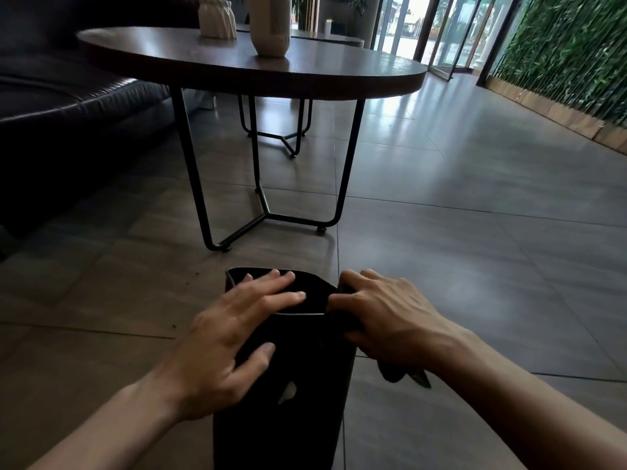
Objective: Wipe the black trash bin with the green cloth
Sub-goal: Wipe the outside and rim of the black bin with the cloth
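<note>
The black trash bin [288, 418] stands on the floor directly below me, its open top toward the table. My left hand [224, 337] grips the bin's near-left rim, fingers reaching over the opening and thumb on the front wall. My right hand [390, 317] presses a dark cloth [403, 373] against the bin's right rim and side. The cloth looks almost black in this light; a corner of it hangs below my wrist.
A round wooden table [339, 72] on thin black metal legs stands just ahead, with two pale vases [217, 16] on top. A dark sofa [61, 106] fills the left. Grey floor tiles [475, 215] stretch right toward a green plant wall [570, 49] and glass doors.
</note>
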Available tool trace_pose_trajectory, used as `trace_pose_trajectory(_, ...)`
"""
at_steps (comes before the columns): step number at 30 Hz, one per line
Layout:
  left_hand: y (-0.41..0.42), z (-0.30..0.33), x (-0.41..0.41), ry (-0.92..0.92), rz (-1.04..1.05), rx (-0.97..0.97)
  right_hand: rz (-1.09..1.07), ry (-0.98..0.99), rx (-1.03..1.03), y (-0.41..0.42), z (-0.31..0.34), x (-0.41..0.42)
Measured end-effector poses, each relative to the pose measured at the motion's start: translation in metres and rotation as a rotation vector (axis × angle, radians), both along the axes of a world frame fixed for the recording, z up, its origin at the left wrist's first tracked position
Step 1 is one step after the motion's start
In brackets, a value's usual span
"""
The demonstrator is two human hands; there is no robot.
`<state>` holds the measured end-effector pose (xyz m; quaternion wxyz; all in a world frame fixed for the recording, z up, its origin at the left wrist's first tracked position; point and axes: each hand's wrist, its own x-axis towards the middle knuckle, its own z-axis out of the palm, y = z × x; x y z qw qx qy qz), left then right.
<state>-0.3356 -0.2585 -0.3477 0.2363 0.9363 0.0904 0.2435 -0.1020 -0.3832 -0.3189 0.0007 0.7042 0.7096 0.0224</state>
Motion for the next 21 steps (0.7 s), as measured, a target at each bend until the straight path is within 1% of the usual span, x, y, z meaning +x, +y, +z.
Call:
trace_pose_trajectory(4, 0.010, -0.013, 0.001, 0.081, 0.072, 0.158, -0.048, -0.012, 0.075, 0.011, -0.006, -0.012)
trace_pose_trajectory(6, 0.018, -0.016, -0.002, 0.090, 0.083, 0.157, -0.063, -0.025, 0.144, 0.015, -0.015, -0.016)
trace_pose_trajectory(8, 0.024, -0.018, -0.005, 0.084, 0.081, 0.112, -0.088, 0.017, 0.220, 0.015, -0.024, -0.020)
trace_pose_trajectory(10, 0.029, -0.018, -0.007, 0.085, 0.075, 0.074, -0.119, 0.122, 0.378, 0.014, -0.029, -0.027)
trace_pose_trajectory(13, 0.038, -0.017, -0.009, 0.095, 0.049, 0.058, -0.155, 0.377, 0.722, 0.022, -0.030, -0.045)
trace_pose_trajectory(15, 0.041, -0.017, -0.009, 0.077, 0.039, 0.060, -0.091, 0.541, 0.892, 0.028, -0.032, -0.064)
trace_pose_trajectory(17, 0.041, -0.016, -0.007, 0.065, 0.031, 0.031, -0.003, 0.612, 0.959, 0.031, -0.043, -0.086)
trace_pose_trajectory(18, 0.042, -0.015, -0.007, 0.072, 0.016, 0.014, 0.030, 0.594, 0.956, 0.031, -0.053, -0.095)
trace_pose_trajectory(19, 0.044, -0.013, -0.006, 0.087, 0.001, 0.001, 0.045, 0.535, 0.920, 0.030, -0.066, -0.103)
trace_pose_trajectory(21, 0.047, -0.012, -0.007, 0.125, -0.014, -0.010, 0.038, 0.325, 0.765, 0.025, -0.097, -0.112)
